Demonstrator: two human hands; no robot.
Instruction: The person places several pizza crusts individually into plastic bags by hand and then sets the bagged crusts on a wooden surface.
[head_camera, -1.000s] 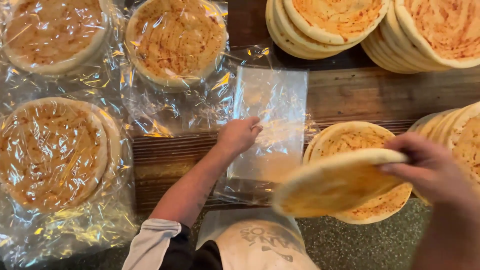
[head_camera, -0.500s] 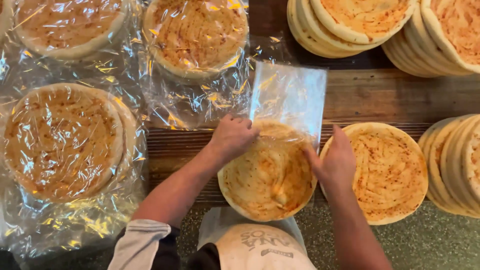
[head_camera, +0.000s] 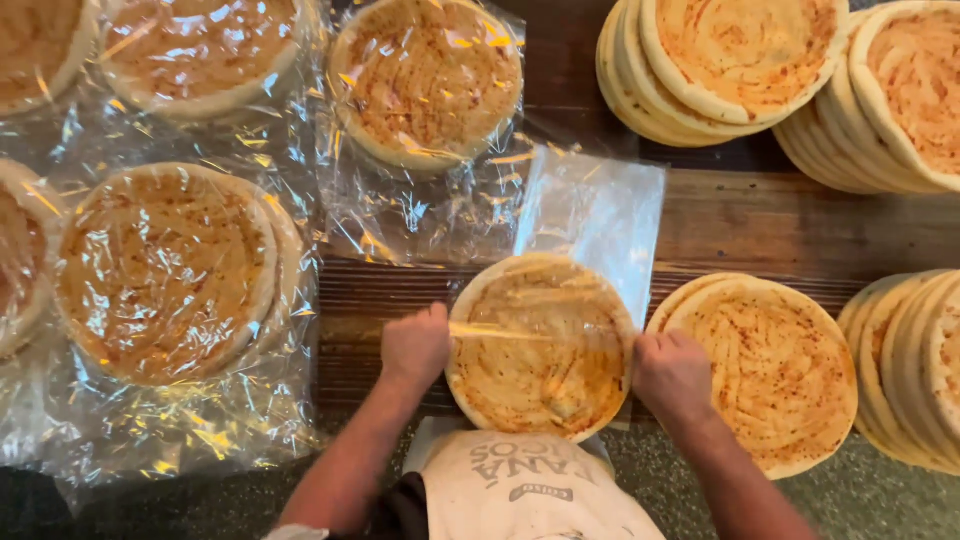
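A round flatbread (head_camera: 540, 350) with an orange-red sauce smear lies on the wooden table in front of me, partly inside a clear plastic bag (head_camera: 595, 215) that stretches away from me. My left hand (head_camera: 415, 345) is closed on the bag's edge at the bread's left side. My right hand (head_camera: 672, 372) is closed on the bag's edge at the bread's right side. The bag's open mouth crosses the middle of the bread, so its near half is uncovered.
Bagged flatbreads lie at the left (head_camera: 165, 270) and at the far middle (head_camera: 428, 80). Unbagged stacks of flatbreads sit at the right (head_camera: 775, 370), far right (head_camera: 915, 365) and top right (head_camera: 740, 60). The wooden table (head_camera: 800, 225) shows between them.
A second ago my right hand carried a flatbread in from the right. It then went down on the bag. Now both hands grip the bag's edges, which have come halfway over the bread.
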